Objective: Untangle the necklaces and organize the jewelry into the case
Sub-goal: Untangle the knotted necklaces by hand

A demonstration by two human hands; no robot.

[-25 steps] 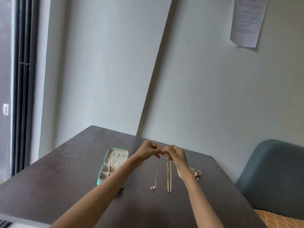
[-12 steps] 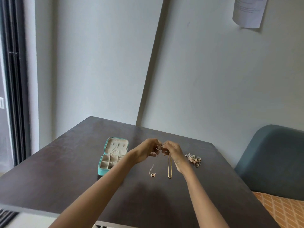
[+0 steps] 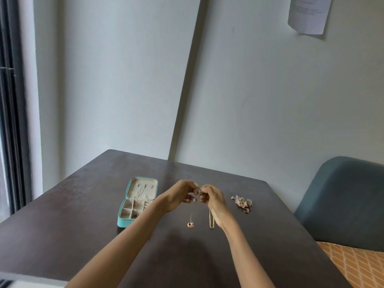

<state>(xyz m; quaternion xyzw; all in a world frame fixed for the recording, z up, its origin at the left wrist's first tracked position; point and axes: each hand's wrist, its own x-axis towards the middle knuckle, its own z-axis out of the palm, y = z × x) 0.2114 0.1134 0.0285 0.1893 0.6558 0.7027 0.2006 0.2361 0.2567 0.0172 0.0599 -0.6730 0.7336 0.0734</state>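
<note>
Both hands, left hand [image 3: 182, 194] and right hand [image 3: 212, 197], have sunk lower, still pinching the tangled thin gold chain necklaces [image 3: 211, 219]; untangling continues.

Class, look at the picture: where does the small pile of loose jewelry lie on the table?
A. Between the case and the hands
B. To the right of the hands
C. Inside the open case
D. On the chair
B: the jewelry pile lies on the table beyond the right hand, opposite the teal case.
</note>
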